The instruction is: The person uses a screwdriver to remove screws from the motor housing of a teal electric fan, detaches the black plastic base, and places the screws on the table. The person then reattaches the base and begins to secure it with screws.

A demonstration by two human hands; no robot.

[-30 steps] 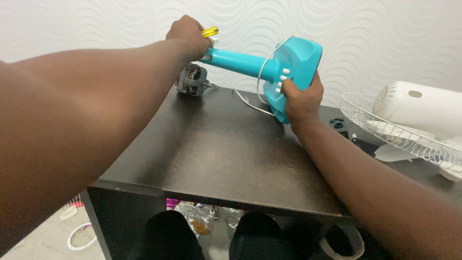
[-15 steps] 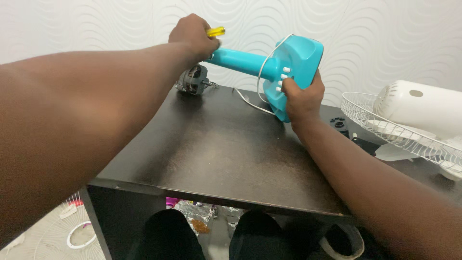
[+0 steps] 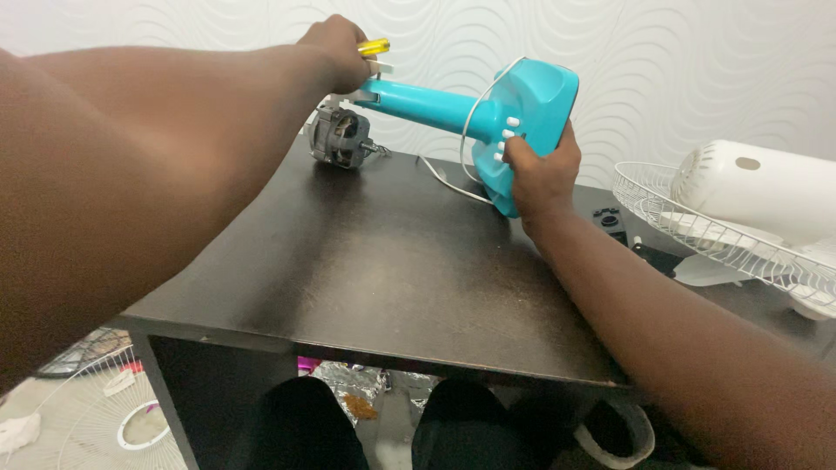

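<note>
A person is leaning over a dark tabletop (image 3: 383, 278), both bare arms reaching forward toward a pale wall with a wavy pattern.

At the right edge of the tabletop, a white wire fan guard (image 3: 697, 231) is lying dished like a shallow basket, and a white rounded fan housing (image 3: 766, 187) is resting in it. Under the tabletop, in the open space below, crinkled foil wrappers (image 3: 357, 383) are showing; on the floor to the left another white wire grille (image 3: 96, 409) is lying flat.

The right hand (image 3: 540, 170) is wrapping closed around the wide base of a turquoise fan stand (image 3: 488, 113), the thumb sitting beside a row of white push buttons. The stand is being held above the far part of the tabletop, its base edge low near the surface. Its long axis is running nearly level — the base at the right, the slim neck pointing left and slightly up toward the wall. A white cord (image 3: 453, 174) is looping over the base and trailing down onto the tabletop.

The left hand (image 3: 335, 52) is closing around a yellow-handled screwdriver (image 3: 374, 47) at the neck's far end; the tool's tip is hidden.

Just below that end, a grey fan motor (image 3: 335, 139) is sitting on the tabletop — apart from the stand.
</note>
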